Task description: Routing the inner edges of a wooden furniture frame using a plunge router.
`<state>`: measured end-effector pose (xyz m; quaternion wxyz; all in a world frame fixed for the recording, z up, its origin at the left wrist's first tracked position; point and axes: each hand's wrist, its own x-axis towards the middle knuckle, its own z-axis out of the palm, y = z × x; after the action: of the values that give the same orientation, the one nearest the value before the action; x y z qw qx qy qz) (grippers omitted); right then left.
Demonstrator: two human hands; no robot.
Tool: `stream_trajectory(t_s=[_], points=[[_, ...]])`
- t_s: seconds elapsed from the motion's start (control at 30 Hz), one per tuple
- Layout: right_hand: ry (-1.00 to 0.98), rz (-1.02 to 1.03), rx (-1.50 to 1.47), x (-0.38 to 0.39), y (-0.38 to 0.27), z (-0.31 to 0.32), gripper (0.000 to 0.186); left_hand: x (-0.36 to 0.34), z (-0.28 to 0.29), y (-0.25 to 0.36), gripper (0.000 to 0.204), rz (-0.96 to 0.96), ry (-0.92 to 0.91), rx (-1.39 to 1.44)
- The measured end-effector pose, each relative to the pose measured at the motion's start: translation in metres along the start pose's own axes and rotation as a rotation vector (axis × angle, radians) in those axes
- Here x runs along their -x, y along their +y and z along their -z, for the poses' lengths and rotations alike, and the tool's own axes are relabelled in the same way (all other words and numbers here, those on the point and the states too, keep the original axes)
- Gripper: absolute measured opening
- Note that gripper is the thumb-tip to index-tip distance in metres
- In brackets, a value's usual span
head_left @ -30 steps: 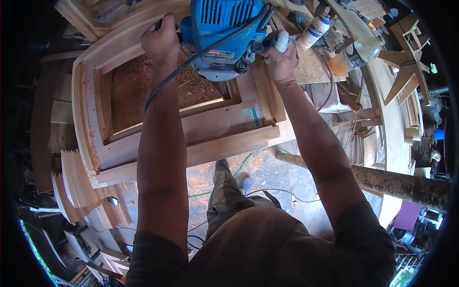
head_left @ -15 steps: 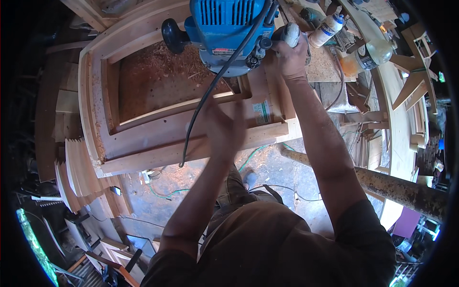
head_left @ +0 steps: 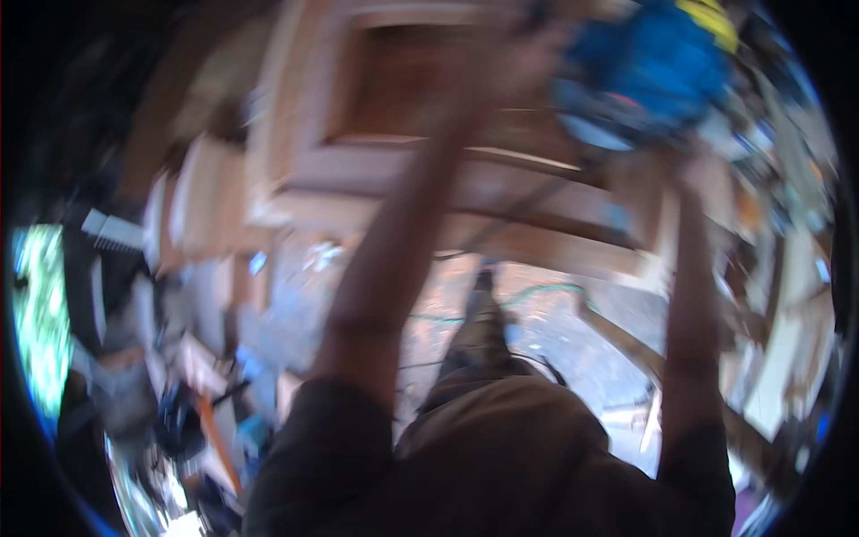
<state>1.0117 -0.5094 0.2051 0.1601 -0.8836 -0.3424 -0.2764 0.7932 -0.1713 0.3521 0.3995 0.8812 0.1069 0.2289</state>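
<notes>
Head view is strongly blurred. Blue router [head_left: 658,76] sits at the upper right, on the wooden frame [head_left: 501,192]. Right hand [head_left: 693,166] is under it and left hand [head_left: 514,63] beside it; I cannot tell either grip. Better to hold both handles firmly and keep the base flat.
</notes>
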Motion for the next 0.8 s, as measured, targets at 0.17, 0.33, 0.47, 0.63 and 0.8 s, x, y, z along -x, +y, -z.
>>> stream_trajectory(t_s=[0.17, 0.33, 0.47, 0.63, 0.8], points=[[0.247, -0.255, -1.198, -0.014, -0.013, -0.026, 0.042, -0.014, -0.047, -0.018, 0.038, 0.067, 0.467, 0.173], [-0.087, -0.565, -1.855, -0.018, -0.001, -0.012, 0.053, -0.019, -0.04, -0.02, 0.031, 0.091, 0.394, 0.256], [-0.144, -0.496, -1.43, -0.022, -0.001, 0.02, 0.063, -0.027, -0.055, -0.025, 0.033, -0.111, 0.524, 0.183], [-0.184, -0.072, 0.176, -0.007, 0.052, 0.005, 0.13, -0.047, -0.066, -0.035, 0.022, -0.694, 0.68, -0.583], [0.229, -0.395, -0.995, -0.072, -0.071, 0.0, 0.024, -0.075, -0.049, -0.041, 0.006, 0.078, 0.441, 0.085]])
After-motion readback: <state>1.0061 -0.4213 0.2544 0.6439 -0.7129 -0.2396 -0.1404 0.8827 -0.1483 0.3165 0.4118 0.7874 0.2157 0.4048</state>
